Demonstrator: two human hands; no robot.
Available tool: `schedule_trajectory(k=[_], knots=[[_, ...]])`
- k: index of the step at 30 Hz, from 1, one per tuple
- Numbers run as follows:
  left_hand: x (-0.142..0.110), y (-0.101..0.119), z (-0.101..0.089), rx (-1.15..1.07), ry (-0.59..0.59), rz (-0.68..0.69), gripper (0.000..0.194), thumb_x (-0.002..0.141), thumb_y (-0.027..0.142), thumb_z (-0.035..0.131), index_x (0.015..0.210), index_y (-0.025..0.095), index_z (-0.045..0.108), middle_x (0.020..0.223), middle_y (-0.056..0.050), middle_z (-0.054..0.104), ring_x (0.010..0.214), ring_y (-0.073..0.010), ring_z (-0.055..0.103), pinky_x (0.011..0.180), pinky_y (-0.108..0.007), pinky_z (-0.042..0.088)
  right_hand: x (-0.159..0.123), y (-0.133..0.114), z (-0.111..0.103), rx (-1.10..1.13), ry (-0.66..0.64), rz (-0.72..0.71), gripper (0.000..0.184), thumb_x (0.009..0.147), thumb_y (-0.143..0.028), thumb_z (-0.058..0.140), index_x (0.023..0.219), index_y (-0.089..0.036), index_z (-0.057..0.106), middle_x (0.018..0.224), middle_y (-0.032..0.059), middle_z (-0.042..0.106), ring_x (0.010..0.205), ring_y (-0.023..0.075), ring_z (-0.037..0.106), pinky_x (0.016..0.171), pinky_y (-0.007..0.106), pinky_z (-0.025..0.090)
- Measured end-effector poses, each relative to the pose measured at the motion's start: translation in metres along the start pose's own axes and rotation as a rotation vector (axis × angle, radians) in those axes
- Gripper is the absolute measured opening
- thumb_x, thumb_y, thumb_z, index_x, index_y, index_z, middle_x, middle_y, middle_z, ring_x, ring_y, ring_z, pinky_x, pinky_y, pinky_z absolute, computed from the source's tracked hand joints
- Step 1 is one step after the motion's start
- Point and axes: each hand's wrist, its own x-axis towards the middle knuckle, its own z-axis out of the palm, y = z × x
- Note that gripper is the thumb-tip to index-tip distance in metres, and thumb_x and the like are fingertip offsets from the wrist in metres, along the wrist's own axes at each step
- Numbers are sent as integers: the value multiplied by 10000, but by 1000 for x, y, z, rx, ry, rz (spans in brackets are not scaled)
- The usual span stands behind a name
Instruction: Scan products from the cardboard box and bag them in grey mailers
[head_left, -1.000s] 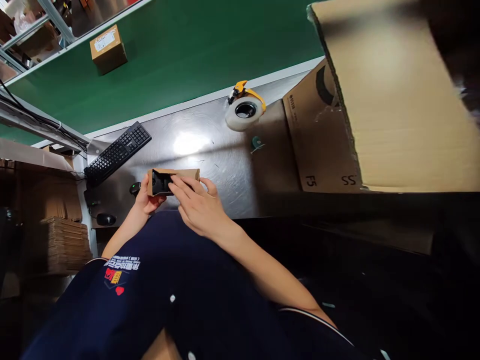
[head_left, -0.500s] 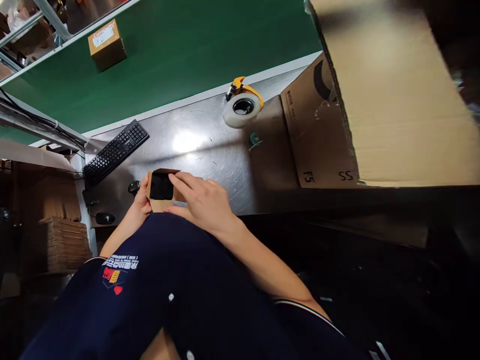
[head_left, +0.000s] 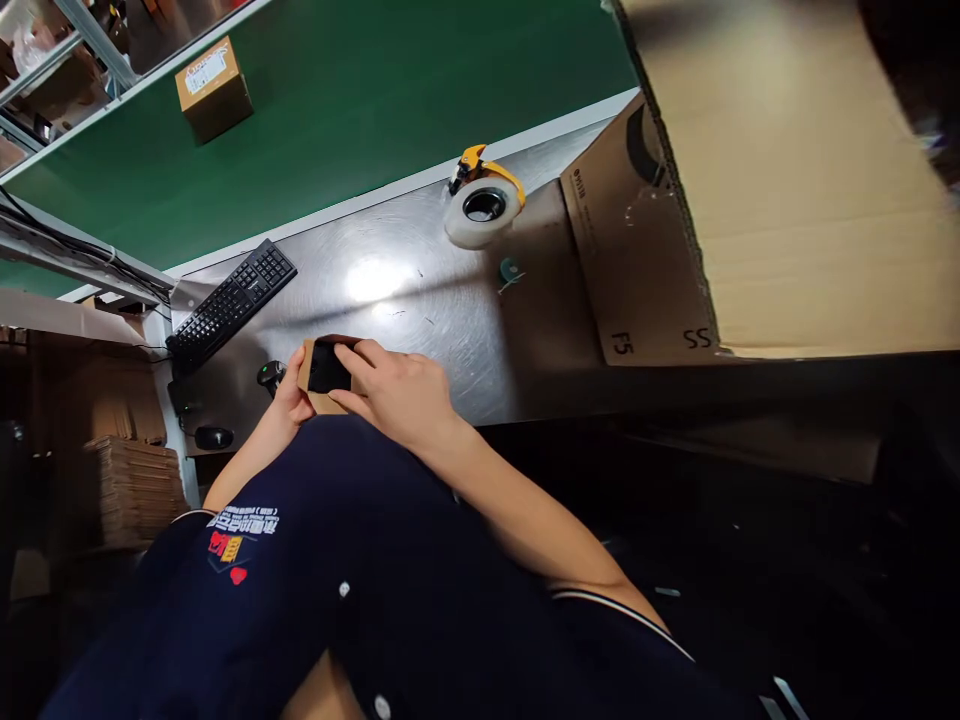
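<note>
A small brown cardboard box (head_left: 324,404) is held just in front of my body, over the near edge of the metal table. Its open side shows a black item (head_left: 324,368) inside, whose kind I cannot make out. My left hand (head_left: 291,393) grips the box's left end, thumb along the side. From the right, my right hand (head_left: 403,392) is closed around the other end, index finger and thumb lying at the edges of the opening beside the black item. The right hand hides much of the box. Just behind my left hand lies a black scanner with a green light (head_left: 270,374).
A black keyboard (head_left: 232,303) and a mouse (head_left: 214,438) are at the left. A tape dispenser with clear tape (head_left: 480,215) and a small teal roll (head_left: 510,270) lie farther back. A large carton (head_left: 637,260) stands right; a taped box (head_left: 215,90) sits beyond the table.
The box has turned so that its opening with the black item faces up toward me. My right hand has moved from fingers laid over the opening to a grip around the box's right end.
</note>
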Motion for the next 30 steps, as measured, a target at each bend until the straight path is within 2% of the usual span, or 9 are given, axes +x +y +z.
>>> schedule_trajectory(k=[3,5,9,11,13,16,20,23,30], knots=[[-2,3,6,-130,42,-52,512,782,659,828,1011,214,724,926,-72,775,830,-235,730,684,-333,632,0,2,10,24,62,-30,450,1033,-487,635,1346,-171,698,1122,156,773,926,302,709,771,388,444],[-4,8,10,-204,68,-89,427,854,603,790,994,204,725,882,-69,772,767,-213,729,653,-312,632,0,8,17,42,140,-127,401,1069,-474,563,1251,-166,743,1016,139,790,890,274,707,749,380,438],[-10,17,19,-273,97,-146,422,999,568,624,974,159,725,783,-60,763,638,-179,723,628,-282,633,0,19,24,-38,462,-339,251,1077,-314,564,1098,-181,775,919,58,815,716,163,676,628,346,379],[-14,21,24,-327,115,-165,454,1058,539,529,1010,136,730,782,-70,775,636,-180,733,668,-283,639,0,21,23,-104,638,-369,181,1054,-246,605,1041,-176,771,922,37,824,700,138,674,619,332,380],[-18,23,28,-373,132,-173,503,1105,502,420,1021,118,735,794,-89,788,654,-186,746,700,-292,645,-1,19,19,-139,729,-374,152,1039,-219,627,1002,-170,765,908,28,823,694,128,671,627,321,396],[-21,24,32,-395,138,-171,582,1133,482,317,969,115,739,768,-93,785,635,-179,736,643,-262,624,-2,15,16,-135,702,-333,157,1034,-217,615,1017,-184,768,927,22,822,708,123,671,640,314,406],[-19,22,28,-395,137,-157,473,1070,536,512,970,140,751,806,-82,793,696,-196,755,699,-277,632,-4,13,17,-94,572,-224,225,1039,-199,554,1078,-219,775,987,24,829,685,131,664,636,320,393],[-16,19,24,-356,125,-150,397,1004,536,638,973,158,757,841,-78,798,734,-207,761,765,-314,641,-4,16,18,-70,631,-217,245,1038,-159,537,1093,-213,770,984,22,836,681,137,681,632,306,412],[-15,16,21,-346,131,-162,377,1006,515,644,904,162,728,796,-67,782,672,-178,744,647,-275,626,-9,22,19,29,658,-202,284,1009,-106,535,1181,-190,746,1056,61,831,777,160,744,687,270,526]])
